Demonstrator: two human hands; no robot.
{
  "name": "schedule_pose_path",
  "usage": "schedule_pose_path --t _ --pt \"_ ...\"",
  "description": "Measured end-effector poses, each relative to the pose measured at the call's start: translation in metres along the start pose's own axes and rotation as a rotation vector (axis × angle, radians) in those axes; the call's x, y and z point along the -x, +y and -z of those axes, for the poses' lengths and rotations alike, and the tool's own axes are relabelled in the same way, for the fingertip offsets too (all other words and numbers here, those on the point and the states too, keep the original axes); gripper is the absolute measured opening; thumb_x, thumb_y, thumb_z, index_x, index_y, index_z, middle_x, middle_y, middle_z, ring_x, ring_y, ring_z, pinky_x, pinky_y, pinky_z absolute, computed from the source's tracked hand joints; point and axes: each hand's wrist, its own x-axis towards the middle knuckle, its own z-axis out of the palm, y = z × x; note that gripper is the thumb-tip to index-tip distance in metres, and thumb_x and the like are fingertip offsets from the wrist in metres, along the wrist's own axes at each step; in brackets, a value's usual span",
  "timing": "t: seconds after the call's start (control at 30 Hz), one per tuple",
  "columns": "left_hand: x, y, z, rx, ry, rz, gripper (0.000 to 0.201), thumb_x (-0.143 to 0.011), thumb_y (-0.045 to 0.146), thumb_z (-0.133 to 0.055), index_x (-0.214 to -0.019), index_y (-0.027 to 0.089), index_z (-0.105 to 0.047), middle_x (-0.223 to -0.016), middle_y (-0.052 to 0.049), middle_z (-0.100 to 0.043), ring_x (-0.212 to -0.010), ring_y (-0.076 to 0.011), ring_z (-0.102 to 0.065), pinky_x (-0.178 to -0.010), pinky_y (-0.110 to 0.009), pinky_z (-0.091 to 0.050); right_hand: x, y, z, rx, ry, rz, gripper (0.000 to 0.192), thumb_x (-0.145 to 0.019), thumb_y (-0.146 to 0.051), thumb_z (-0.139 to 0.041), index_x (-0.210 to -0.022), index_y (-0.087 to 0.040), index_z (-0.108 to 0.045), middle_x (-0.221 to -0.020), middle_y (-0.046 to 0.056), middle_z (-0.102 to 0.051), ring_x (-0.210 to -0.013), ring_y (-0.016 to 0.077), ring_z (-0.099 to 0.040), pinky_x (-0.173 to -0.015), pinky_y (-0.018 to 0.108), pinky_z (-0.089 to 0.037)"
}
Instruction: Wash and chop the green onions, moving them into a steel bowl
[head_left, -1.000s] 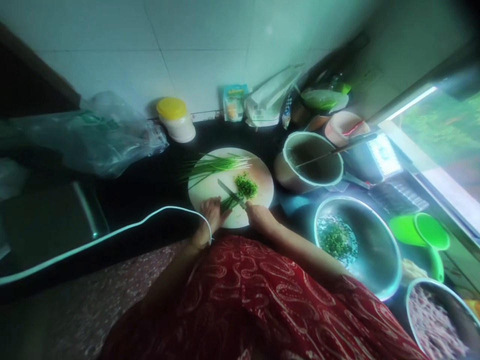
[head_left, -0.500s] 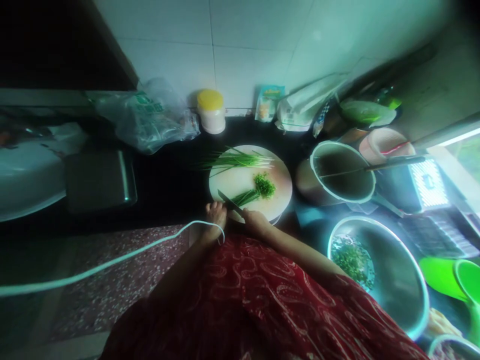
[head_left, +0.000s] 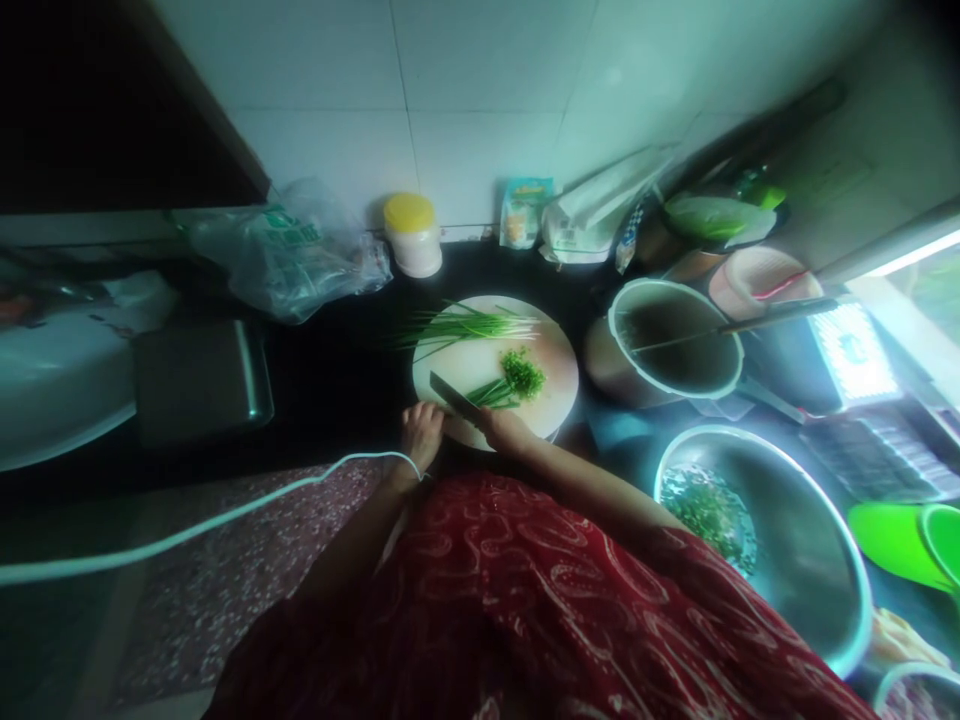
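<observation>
On a round white cutting board (head_left: 466,362) lie long green scallions (head_left: 469,327) across the far side and a heap of chopped scallions (head_left: 524,374) right of the middle. Nearer to me is a short bunch of cut scallions (head_left: 489,393), partly behind the blade. My right hand (head_left: 508,434) is closed round the handle of a knife (head_left: 452,397), its dark blade slanting up to the left over the board. My left hand (head_left: 423,434) is at the board's near left edge, fingers curled together; what is under the fingertips is hidden. A white cord (head_left: 375,454) runs past its wrist.
A yellow-lidded jar (head_left: 414,237), a plastic bag (head_left: 296,250) and packets (head_left: 526,213) stand along the wall. To the right are a deep pot (head_left: 675,340) with a long utensil across it and a large metal bowl (head_left: 795,540) holding greens. A dark tray (head_left: 196,375) lies left.
My left hand has shifted slightly left, away from the knife. The blade has lifted or turned a little, showing more of its flat side. The whole view has shifted slightly.
</observation>
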Motion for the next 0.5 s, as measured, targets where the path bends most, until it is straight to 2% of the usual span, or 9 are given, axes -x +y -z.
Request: schedule_pose_path --t 0.2,0.37,0.5 --pt "-0.006 -0.012 -0.010 0.002 0.078 -0.074 0.020 -0.091 0.018 -0.047 -0.094 0.016 -0.066 -0.116 -0.013 -0.063 -0.110 -0.0280 -0.053 -0.089 -0.042 -0.041 -0.002 0.005 0.001 -0.057 -0.005 0.025 0.034 -0.084 -0.007 -0.041 -0.113 -0.007 -0.057 -0.100 0.020 -0.070 -0.093 0.0296 -0.068 -0.075 0.034 -0.049" --pt "-0.007 -0.021 -0.020 0.048 0.031 -0.180 0.022 -0.091 0.014 -0.044 -0.091 0.017 -0.065 -0.094 -0.011 -0.067 -0.089 -0.0235 -0.058 -0.082 -0.038 -0.044 -0.003 0.002 0.001 -0.044 0.015 0.048 0.031 -0.085 -0.007 -0.041 -0.111 -0.009 -0.057 -0.099 0.018 -0.071 -0.092 0.0273 -0.068 -0.073 0.032 -0.048" --pt "-0.016 -0.026 -0.022 0.113 0.049 -0.139 0.021 -0.093 0.017 -0.044 -0.093 0.018 -0.065 -0.087 -0.009 -0.067 -0.085 -0.0223 -0.059 -0.080 -0.036 -0.045 0.012 0.006 0.015 -0.093 0.054 0.004 0.026 -0.089 -0.013 -0.043 -0.112 -0.012 -0.056 -0.099 0.013 -0.071 -0.089 0.0223 -0.067 -0.073 0.027 -0.047"
